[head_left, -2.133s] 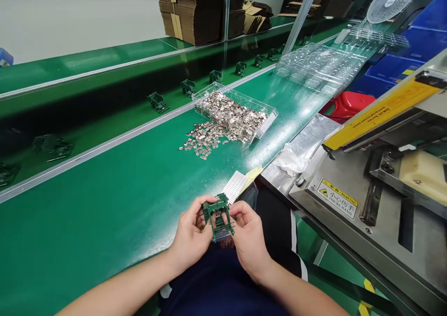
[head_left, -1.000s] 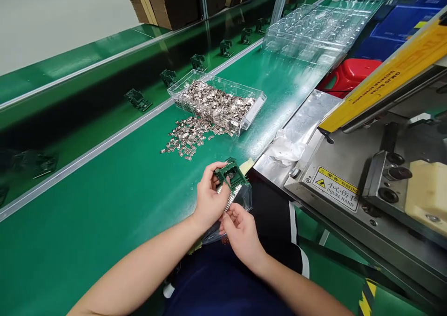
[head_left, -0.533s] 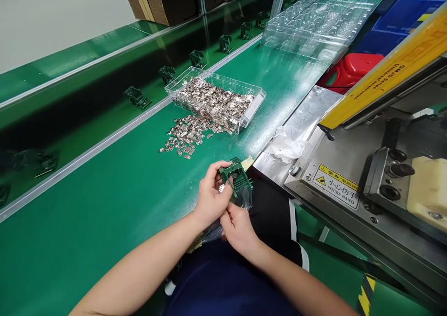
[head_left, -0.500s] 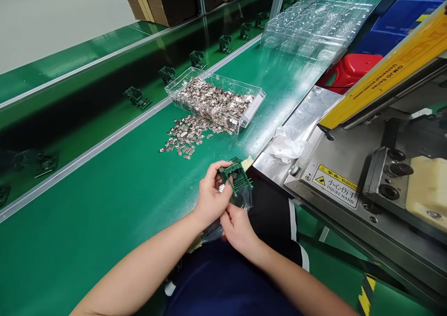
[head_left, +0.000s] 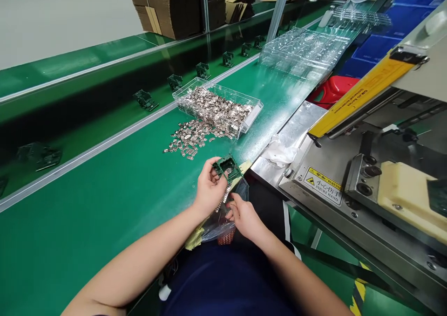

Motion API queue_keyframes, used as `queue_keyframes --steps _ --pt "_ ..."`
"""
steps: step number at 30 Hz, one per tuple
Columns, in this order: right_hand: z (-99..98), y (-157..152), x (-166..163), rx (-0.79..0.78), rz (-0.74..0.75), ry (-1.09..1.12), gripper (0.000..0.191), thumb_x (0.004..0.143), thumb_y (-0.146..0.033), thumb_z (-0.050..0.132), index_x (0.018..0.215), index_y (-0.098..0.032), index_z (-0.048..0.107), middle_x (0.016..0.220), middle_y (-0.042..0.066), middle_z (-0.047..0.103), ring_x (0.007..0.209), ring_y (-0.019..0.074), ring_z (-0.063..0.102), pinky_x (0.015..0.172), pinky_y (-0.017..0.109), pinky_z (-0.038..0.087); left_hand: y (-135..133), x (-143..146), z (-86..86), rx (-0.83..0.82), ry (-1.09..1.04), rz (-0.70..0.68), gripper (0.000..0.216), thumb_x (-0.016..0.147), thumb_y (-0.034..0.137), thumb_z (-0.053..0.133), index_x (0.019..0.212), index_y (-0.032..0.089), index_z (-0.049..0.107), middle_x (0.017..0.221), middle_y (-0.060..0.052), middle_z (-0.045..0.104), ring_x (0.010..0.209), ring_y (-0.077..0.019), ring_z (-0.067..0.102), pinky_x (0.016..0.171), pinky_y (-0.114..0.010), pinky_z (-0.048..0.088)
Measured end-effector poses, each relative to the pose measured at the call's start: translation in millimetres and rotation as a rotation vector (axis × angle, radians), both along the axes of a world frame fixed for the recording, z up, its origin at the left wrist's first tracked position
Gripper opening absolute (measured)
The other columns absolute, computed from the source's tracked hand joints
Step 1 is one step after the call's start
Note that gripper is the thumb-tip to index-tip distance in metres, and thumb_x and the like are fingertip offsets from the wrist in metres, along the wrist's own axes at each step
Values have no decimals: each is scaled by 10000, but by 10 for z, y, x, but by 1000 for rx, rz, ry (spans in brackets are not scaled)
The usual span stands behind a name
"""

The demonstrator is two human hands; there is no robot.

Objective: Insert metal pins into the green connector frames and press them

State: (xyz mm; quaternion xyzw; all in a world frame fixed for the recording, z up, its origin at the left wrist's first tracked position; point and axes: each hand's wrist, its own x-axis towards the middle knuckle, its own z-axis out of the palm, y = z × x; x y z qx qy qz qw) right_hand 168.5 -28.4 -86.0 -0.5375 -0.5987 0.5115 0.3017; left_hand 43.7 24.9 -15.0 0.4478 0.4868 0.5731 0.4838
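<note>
My left hand (head_left: pixel 209 190) grips a dark green plastic frame (head_left: pixel 232 164) that has a square opening, its thumb pressed on the near side. Below it a row of small silver metal pieces (head_left: pixel 225 197) runs down along the left palm. Just to the right and lower is my right hand (head_left: pixel 246 216), fingers closed in a pinch near the end of that row; what they hold, if anything, I cannot make out. Both hands are over a clear plastic bag (head_left: pixel 211 227) in a red basket (head_left: pixel 226 237) at my lap.
A clear bin (head_left: pixel 251 115) of metal pieces stands on the green bench (head_left: pixel 122 181), with a loose pile (head_left: pixel 190 136) beside it. Green frames (head_left: pixel 145 100) line the belt behind. Clear trays (head_left: pixel 300 50) lie farther back. A metal machine (head_left: pixel 335 167) stands right.
My right hand has moved slightly right, away from the left hand, baring the row of metal pieces. The green frame has tilted and shifted a little left. The camera view has shifted.
</note>
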Motion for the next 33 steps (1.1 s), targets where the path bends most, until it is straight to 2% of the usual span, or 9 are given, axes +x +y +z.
queue_keyframes --steps 4,9,11,15,17,21,24,28,33 --pt "101 -19 60 -8 -54 54 266 904 -391 481 1020 -163 555 839 91 700 685 203 699 526 282 553 -164 -119 87 -35 -37 -27 383 743 282 679 1060 184 487 809 8 587 738 -110 592 686 -205 498" --pt "511 -68 224 -39 -198 195 377 869 -530 572 941 -161 597 845 114 698 746 238 704 536 285 558 -431 -260 51 -39 8 -10 326 791 272 654 1072 193 509 796 15 573 701 -95 561 653 -185 475" --pt "698 -80 223 27 -212 218 312 863 -476 621 903 -167 636 825 94 685 732 223 686 534 272 539 -489 -273 28 -35 17 -31 301 813 276 634 1076 194 514 817 7 571 701 -95 552 642 -182 468" --pt "922 -65 70 371 -181 103 94 869 -263 620 847 -199 685 989 89 616 809 190 621 599 270 516 -538 -263 25 -12 19 -106 271 852 253 596 1103 205 504 836 6 569 693 -84 534 621 -163 451" --pt "945 -44 -27 462 -180 65 65 850 -195 618 849 -208 682 1082 91 578 859 190 609 652 281 524 -552 -267 32 1 7 -138 263 862 235 585 1108 214 496 852 5 581 717 -85 547 629 -158 454" --pt "917 -14 -159 600 -177 -29 57 846 -170 615 836 -204 659 1138 101 557 1087 247 549 905 383 481 -578 -296 32 25 -23 -195 271 873 221 577 1124 235 477 879 6 602 750 -89 570 655 -162 474" --pt "913 -14 -194 662 -184 -92 48 853 -172 609 840 -196 648 1124 110 563 1087 248 547 921 392 467 -593 -309 26 51 -50 -244 272 888 215 558 1141 248 465 891 9 603 783 -88 588 709 -174 491" --pt "944 -28 -185 642 -187 -93 49 847 -171 615 820 -201 644 1113 106 564 1084 244 548 919 380 463 -607 -311 31 63 -56 -267 269 898 212 544 1150 248 455 892 7 590 770 -83 575 719 -176 488" --pt "923 -35 -186 334 -220 213 139 827 -254 677 726 -204 596 1092 84 553 1049 239 569 853 346 495 -626 -319 39 88 -22 -295 254 899 227 543 1136 234 454 850 11 561 689 -78 526 631 -166 448"
